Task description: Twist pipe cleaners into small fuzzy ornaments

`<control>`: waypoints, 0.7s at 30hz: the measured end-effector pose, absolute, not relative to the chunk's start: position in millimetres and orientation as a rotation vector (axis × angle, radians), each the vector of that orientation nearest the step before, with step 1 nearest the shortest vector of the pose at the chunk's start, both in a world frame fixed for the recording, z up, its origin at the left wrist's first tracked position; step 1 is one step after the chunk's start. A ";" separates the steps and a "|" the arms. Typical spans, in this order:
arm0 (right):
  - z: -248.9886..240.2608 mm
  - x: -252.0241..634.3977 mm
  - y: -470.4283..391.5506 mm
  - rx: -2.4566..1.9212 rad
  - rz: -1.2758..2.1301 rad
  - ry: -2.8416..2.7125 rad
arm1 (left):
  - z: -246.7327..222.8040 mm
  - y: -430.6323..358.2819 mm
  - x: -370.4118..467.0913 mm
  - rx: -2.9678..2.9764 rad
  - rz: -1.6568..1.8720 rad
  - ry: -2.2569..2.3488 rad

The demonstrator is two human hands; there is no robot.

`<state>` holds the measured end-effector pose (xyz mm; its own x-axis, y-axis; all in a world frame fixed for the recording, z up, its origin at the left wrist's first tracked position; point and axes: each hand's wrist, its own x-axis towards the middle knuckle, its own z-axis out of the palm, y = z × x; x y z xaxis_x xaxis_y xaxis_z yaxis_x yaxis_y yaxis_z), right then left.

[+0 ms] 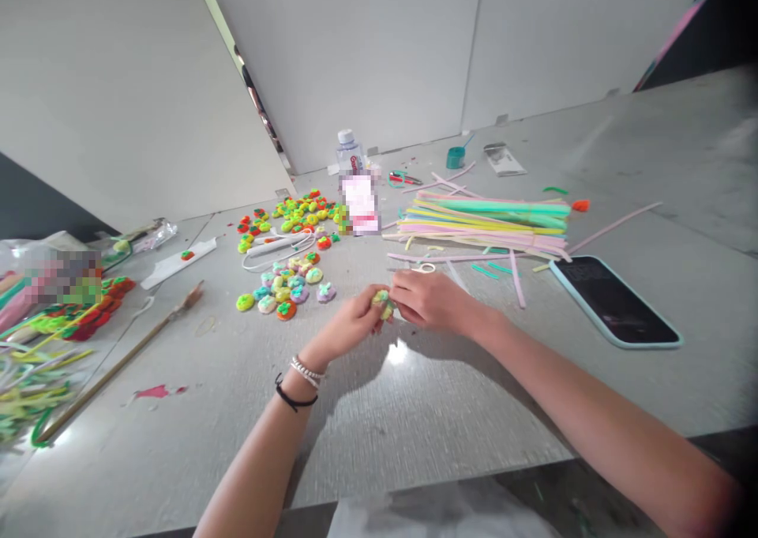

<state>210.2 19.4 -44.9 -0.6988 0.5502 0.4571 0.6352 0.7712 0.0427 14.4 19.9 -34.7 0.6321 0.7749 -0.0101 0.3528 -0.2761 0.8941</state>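
Near the middle of the grey desk (414,435), the two hands are together over a small yellow-and-green fuzzy piece (384,304). The left hand (358,310), with a white beaded bracelet (306,372) and a black band (296,401) at its wrist, pinches the piece between thumb and fingers. The right hand (435,297) meets it from the right, its fingers bent at the piece; whether they grip anything cannot be told. Just beyond the right hand shows the pale ring handle (425,268) of a tool, partly hidden.

Left of the hands sits a cluster of pastel fuzzy pieces (283,294), with a few orange ones among them. Farther off lies a larger spread of red, yellow and green pieces (290,226), and between the two groups a white device (275,246) with a cord. Far of the hands stands a clear bottle (349,152) with a white cap. To the right, a bundle of coloured fuzzy strips (485,222) lies lengthwise, and nearer a dark-screened phone (619,301) rests in a pale blue case.
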 end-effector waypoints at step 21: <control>-48.4 205.9 19.1 -1.161 -0.091 -2.227 | -39.0 29.2 3.6 1.088 0.752 0.735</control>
